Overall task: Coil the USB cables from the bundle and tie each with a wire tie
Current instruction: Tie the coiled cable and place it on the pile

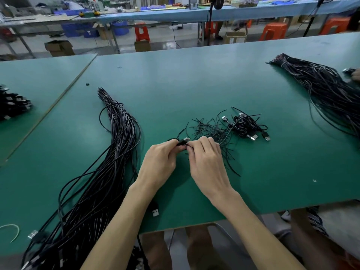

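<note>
A long bundle of black USB cables (116, 137) lies on the green table (175, 84) at my left, tied near its far end. Both hands meet at the table's middle over a small coiled black cable (182, 142), whose silver plug sticks up between them. My left hand (159, 162) grips the coil, and my right hand (206, 160) pinches at it from the right; the tie itself is hidden under the fingers. Loose black wire ties (210, 129) are scattered just beyond my right hand. A few coiled cables (245, 125) lie further right.
A second cable bundle (327, 90) lies at the far right, with another person's hand (356, 75) at the frame edge. More plugs (13, 104) sit on the left table. A loose USB plug (155, 211) lies under my left forearm. The table's front edge runs close below.
</note>
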